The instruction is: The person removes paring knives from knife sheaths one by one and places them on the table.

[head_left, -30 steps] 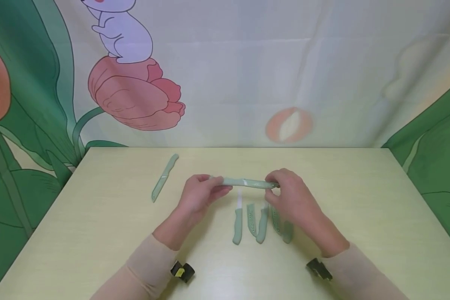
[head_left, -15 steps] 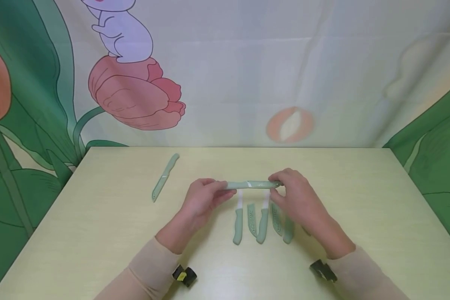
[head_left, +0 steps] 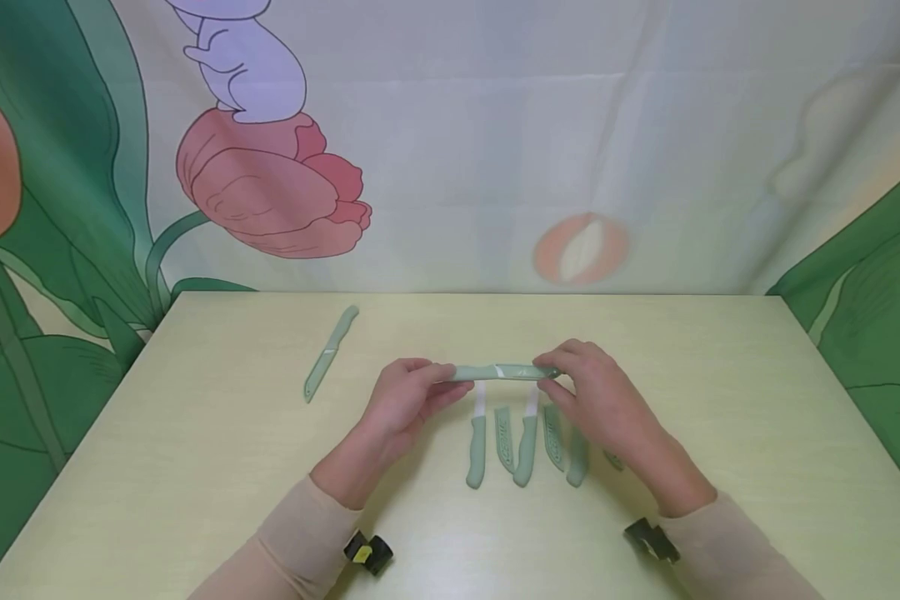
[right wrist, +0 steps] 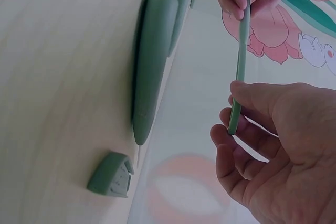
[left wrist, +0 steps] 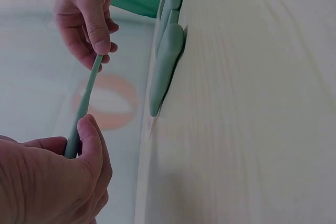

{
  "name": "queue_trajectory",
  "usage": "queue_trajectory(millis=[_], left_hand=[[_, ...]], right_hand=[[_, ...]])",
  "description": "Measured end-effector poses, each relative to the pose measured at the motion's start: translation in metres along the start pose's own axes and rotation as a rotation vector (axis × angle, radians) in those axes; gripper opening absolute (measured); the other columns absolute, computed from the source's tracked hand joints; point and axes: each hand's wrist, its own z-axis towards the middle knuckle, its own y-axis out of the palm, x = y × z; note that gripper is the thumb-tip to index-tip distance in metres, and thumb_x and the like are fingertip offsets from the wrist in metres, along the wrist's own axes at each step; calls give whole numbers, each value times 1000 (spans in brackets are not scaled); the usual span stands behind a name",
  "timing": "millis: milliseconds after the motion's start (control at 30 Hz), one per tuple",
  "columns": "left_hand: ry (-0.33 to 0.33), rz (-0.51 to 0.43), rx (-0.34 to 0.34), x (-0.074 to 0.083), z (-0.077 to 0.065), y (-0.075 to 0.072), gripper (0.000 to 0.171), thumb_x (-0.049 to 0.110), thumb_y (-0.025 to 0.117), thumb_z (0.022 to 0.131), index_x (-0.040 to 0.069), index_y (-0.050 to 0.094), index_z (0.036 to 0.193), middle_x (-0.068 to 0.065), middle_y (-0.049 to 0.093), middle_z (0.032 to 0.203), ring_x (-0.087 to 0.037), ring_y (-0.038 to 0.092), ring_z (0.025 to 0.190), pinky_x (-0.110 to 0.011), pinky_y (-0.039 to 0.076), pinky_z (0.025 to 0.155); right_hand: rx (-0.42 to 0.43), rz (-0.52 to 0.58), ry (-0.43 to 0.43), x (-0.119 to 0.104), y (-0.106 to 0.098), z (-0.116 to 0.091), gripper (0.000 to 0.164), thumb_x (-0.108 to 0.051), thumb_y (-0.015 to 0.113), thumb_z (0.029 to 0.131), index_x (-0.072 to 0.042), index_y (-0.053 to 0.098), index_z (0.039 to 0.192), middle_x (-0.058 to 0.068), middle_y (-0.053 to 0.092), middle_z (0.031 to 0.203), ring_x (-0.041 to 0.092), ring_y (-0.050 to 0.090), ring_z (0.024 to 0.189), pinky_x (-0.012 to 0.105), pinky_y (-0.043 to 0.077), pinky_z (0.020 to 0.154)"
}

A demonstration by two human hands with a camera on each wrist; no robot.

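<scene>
A pale green knife in its green sheath is held level above the table, a thin white strip of blade showing between handle and sheath. My left hand grips the handle end. At the other end, the thumb and fingers of my right hand pinch the sheath's tip. In the left wrist view, the knife spans both hands, raised off the table. Below it lie three bare knives, with white blades and green handles, among them the leftmost knife; the third one's blade is hidden behind my right hand.
Green sheaths lie beside the bare knives: one sheath left, another sheath in the middle, and a third sheath partly covered by my right wrist. One sheathed knife rests at the back left. A printed curtain hangs behind the table.
Both hands have shifted slightly right with the sheathed knife, which now lies more level. Over the last half second they barely move. The things on the table stay put.
</scene>
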Motion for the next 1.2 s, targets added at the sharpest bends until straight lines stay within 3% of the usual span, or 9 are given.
queue_trajectory(millis=[133, 367, 500, 800, 1033, 1200], left_hand=[[7, 8, 3, 0, 0, -1, 30, 5, 62, 91, -9, 44, 111, -26, 59, 108, -30, 68, 94, -33, 53, 82], [22, 39, 26, 2, -1, -1, 57, 6, 62, 90, -7, 30, 134, -25, 55, 114, -29, 69, 92, -34, 54, 81], [63, 128, 72, 6, -1, -2, 54, 11, 64, 89, -4, 36, 133, -21, 56, 114, -29, 69, 91, -34, 54, 79], [331, 500, 183, 17, -6, -4, 39, 27, 67, 87, 14, 55, 122, -2, 59, 113, -19, 60, 98, -35, 53, 79], [589, 843, 156, 15, -7, -6, 44, 32, 66, 89, 17, 55, 129, 4, 52, 123, -19, 51, 111, -38, 44, 91], [739, 1117, 139, 10, -6, -4, 45, 33, 69, 85, 18, 59, 127, 2, 52, 123, -20, 47, 110, -38, 43, 89]], right_hand=[[1, -6, -18, -1, 0, 1, 26, -16, 73, 86, -12, 69, 111, -2, 63, 105, 18, 54, 98, 38, 48, 84], [25, -8, -44, -1, -1, 1, 26, -15, 74, 85, -12, 70, 110, -3, 64, 104, 18, 53, 96, 36, 48, 83], [28, -11, -42, -1, -1, 2, 26, -14, 74, 84, -13, 70, 110, -3, 64, 103, 18, 53, 97, 37, 48, 84], [31, -10, -39, -1, -3, 2, 26, -14, 74, 84, -13, 70, 110, -3, 63, 103, 18, 54, 97, 37, 48, 85], [26, -9, -42, -1, -2, 1, 26, -15, 74, 85, -13, 70, 111, -3, 64, 104, 18, 53, 97, 37, 48, 84], [22, -18, -40, -2, -2, 0, 26, -15, 74, 85, -13, 70, 111, -2, 63, 104, 19, 53, 98, 38, 48, 85]])
